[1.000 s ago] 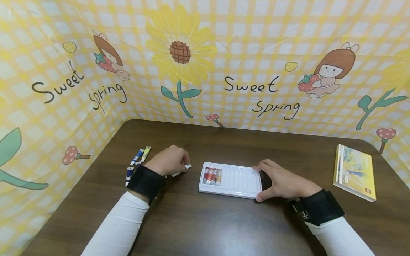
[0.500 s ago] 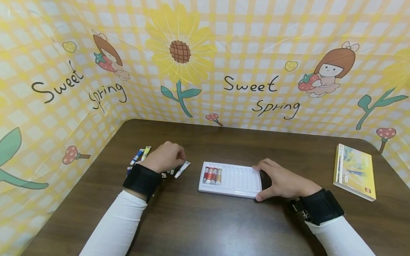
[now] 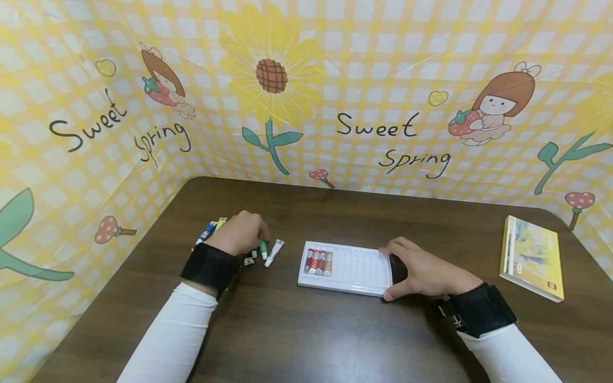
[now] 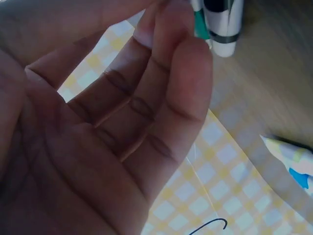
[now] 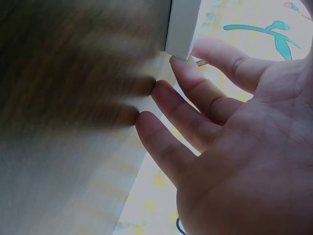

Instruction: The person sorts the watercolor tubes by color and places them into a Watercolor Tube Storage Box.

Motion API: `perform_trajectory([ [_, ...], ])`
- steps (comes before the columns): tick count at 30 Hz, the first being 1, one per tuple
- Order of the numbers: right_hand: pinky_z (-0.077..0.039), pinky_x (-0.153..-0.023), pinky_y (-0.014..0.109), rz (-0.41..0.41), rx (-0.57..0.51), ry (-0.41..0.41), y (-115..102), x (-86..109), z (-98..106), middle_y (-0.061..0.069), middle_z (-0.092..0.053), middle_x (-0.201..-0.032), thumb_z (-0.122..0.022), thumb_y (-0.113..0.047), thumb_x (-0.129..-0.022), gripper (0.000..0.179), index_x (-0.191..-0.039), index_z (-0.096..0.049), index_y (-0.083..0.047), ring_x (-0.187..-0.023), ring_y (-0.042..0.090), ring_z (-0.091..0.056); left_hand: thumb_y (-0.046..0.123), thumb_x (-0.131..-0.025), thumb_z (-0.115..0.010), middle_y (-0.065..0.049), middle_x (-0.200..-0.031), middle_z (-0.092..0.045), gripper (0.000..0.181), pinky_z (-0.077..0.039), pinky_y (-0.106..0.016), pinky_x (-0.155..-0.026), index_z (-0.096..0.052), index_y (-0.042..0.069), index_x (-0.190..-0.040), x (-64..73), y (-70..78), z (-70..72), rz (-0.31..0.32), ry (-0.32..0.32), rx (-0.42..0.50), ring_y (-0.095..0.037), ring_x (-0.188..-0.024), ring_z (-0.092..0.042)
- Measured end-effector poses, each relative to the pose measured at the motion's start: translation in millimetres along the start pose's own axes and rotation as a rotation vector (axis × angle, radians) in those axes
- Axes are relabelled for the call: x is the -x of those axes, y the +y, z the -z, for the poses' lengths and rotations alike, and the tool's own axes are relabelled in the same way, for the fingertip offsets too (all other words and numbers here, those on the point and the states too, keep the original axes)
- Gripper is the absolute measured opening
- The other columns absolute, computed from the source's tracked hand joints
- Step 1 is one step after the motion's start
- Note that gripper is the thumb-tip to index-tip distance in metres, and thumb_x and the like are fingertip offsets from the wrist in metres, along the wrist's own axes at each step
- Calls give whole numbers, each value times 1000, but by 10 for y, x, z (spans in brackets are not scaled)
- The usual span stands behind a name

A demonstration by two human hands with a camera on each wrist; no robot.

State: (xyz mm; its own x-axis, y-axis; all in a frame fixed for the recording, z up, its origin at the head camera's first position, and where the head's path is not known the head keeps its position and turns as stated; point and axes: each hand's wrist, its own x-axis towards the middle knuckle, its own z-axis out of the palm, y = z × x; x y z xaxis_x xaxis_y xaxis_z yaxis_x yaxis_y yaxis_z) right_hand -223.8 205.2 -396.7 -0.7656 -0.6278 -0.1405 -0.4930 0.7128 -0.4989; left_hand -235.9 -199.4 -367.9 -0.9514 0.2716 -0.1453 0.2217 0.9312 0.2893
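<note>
My left hand (image 3: 241, 234) is over a loose group of small paint tubes at the left, fingers bent downward. A green paint tube (image 3: 264, 250) shows just by its fingertips, and a white paint tube (image 3: 274, 253) lies to the right, apart from the hand. In the left wrist view, a black-and-white tube (image 4: 224, 27) is beside the fingertips; no tube shows clearly pinched. With thumb and fingers at opposite corners, my right hand (image 3: 426, 270) holds the right end of a white slotted plastic tray (image 3: 361, 268). Several red and orange-toned tubes (image 3: 318, 261) fill its left slots.
A blue tube (image 3: 207, 232) and a yellow-green tube (image 3: 221, 223) lie beyond the left hand, partly hidden by it. At the right stands a yellow box (image 3: 533, 258) with a painted picture. Checked cloth (image 3: 297, 133) surrounds the brown table (image 3: 306, 335) behind and at left.
My left hand has let go of the white tube, which now lies on the table, and has shifted left, uncovering the green tube. The right hand and tray stay in place.
</note>
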Motion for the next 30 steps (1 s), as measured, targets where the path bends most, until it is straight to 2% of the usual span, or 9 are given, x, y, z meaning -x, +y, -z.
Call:
perform_trajectory([
  [5, -45, -109, 54, 5, 0, 3, 6, -1, -10, 13, -51, -144, -90, -55, -77, 95, -147, -52, -3, -131, 32, -52, 1, -87, -78, -7, -94, -76, 9, -51, -31, -68, -82, 10, -88, 4, -5, -7, -4, 15, -29, -19, -76, -62],
  [11, -46, -109, 55, 2, 0, -1, 3, 0, -9, 13, -51, -144, -90, -54, -77, 95, -147, -52, -3, -131, 32, -52, 8, -86, -85, -6, -95, -76, 5, -54, -35, -72, -81, 11, -87, 3, -6, -22, -1, 23, -42, -18, -79, -64],
  [15, -46, -109, 55, 1, 1, 0, -1, 1, -3, 14, -51, -144, -90, -55, -77, 95, -147, -52, -2, -131, 33, -52, 8, -86, -84, -6, -98, -77, 4, -56, -36, -75, -82, 12, -87, -5, 6, -32, -27, 28, -38, -18, -82, -65],
  [22, -45, -110, 55, 5, 2, 8, 3, 1, -3, 14, -51, -144, -91, -54, -76, 95, -147, -53, -2, -132, 33, -52, 10, -88, -84, -3, -89, -74, 11, -55, -37, -75, -78, 13, -78, -14, 12, -30, -27, 36, -75, -17, -78, -63],
  [30, -45, -109, 55, -1, 0, 4, 4, 2, 1, 14, -51, -145, -90, -54, -77, 94, -146, -53, -3, -131, 33, -52, 12, -95, -76, -4, -91, -75, 6, -55, -37, -72, -79, 12, -90, -18, 10, -18, -43, 36, -96, -17, -76, -64],
])
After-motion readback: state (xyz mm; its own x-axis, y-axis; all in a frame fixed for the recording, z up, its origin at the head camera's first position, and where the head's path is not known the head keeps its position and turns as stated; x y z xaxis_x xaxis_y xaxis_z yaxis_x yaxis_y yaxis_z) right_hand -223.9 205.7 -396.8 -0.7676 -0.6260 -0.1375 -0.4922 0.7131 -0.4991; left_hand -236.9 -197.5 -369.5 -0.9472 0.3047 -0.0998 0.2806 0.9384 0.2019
